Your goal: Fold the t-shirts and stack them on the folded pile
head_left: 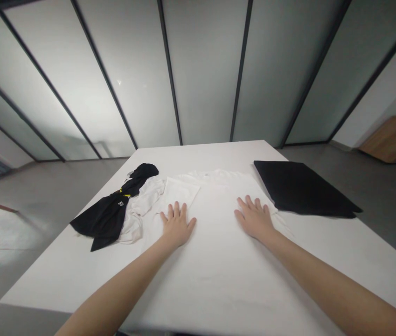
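Frosted glass panels [208, 70] in dark frames stand beyond a white table [58, 270], on which the items are set out from left to right. Near the left edge of the table lies a rumpled black garment [105, 217] with small white lettering and a touch of yellow. Against its right side is a crumpled white cloth [149, 196]. Next, your left hand [177, 226] rests palm down, fingers spread, grasping nothing. At centre, a white shirt [215, 224] lies spread out beneath both palms; its far edge extends beyond your fingertips, while its near outline is hard to tell against the tabletop. Your right hand [255, 218] likewise rests palm down near the shirt's right side, its fingers spread and its grip empty. Just beyond, to the right, lies a flat black piece [302, 189]. At far right, a wooden furnishing [395, 140] stands by the wall.
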Motion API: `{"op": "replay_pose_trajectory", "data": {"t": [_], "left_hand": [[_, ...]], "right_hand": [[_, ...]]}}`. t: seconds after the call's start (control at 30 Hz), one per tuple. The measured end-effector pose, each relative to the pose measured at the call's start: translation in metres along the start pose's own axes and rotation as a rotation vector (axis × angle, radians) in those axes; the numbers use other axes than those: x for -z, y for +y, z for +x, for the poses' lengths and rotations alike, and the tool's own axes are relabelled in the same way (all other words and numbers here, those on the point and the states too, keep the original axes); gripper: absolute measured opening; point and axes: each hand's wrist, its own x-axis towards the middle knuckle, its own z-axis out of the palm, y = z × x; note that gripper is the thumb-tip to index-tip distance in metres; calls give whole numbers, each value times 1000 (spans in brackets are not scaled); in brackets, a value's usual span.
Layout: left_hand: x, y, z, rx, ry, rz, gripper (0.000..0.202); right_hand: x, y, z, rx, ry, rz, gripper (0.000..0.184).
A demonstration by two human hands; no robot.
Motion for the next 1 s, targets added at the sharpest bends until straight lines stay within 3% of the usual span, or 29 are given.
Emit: {"op": "replay_pose_trajectory", "data": {"t": [0.33, 0.77, 1.0], "left_hand": [[-3, 0, 27, 7, 26, -15, 76], [14, -15, 109, 45, 63, -49, 77], [12, -27, 115, 98, 175, -116, 65]], "right_hand": [[0, -9, 19, -22, -4, 31, 63], [14, -32, 111, 23, -18, 78, 63], [11, -24, 124, 32, 30, 104, 59]]}}
